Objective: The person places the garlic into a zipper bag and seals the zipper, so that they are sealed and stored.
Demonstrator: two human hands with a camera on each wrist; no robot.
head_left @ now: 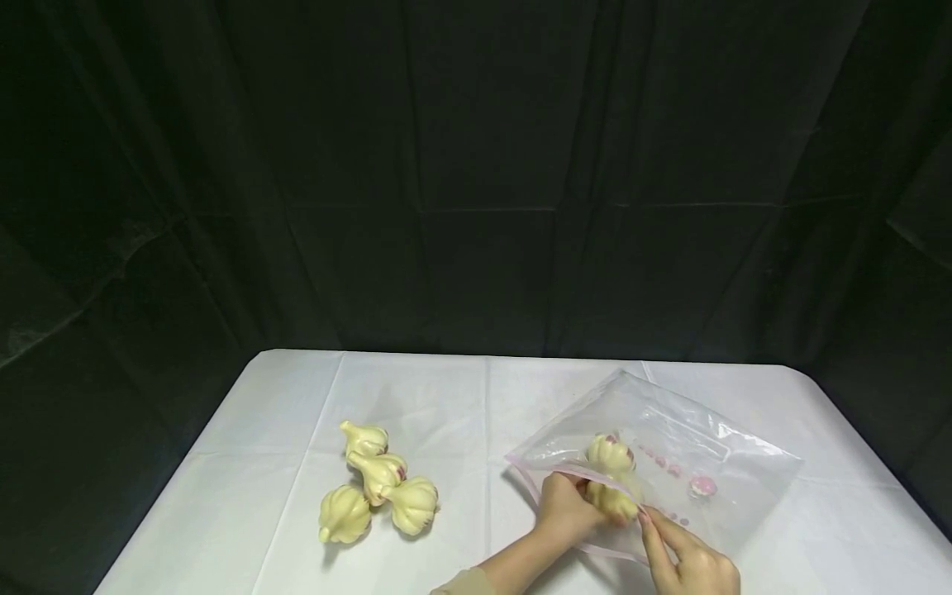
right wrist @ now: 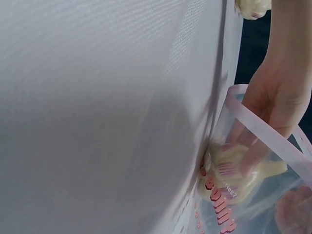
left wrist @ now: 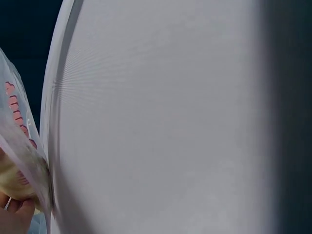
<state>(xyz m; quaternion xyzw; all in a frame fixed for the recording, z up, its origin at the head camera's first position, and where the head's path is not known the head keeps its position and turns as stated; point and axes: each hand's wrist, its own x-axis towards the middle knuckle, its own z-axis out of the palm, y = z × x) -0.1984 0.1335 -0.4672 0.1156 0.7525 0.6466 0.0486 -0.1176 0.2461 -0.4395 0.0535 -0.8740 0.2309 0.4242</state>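
Note:
A clear zip bag (head_left: 744, 463) with pink edging and pink print lies at the right of the table, its mouth toward me. Inside it are two garlic bulbs, one deeper garlic bulb (head_left: 610, 452) and one nearer the mouth. My left hand (head_left: 567, 506) reaches in through the mouth and grips the nearer garlic bulb (right wrist: 229, 170), its fingers around it in the right wrist view. With thumb and fingertips my right hand (head_left: 687, 558) pinches the bag's pink rim, holding the mouth apart. The left wrist view catches fingertips (left wrist: 22, 212) against the bulb.
Several more garlic bulbs (head_left: 379, 475) sit in a loose cluster on the left part of the white-covered table (head_left: 245, 496). Behind the table and at its sides hangs a black curtain (head_left: 483, 273).

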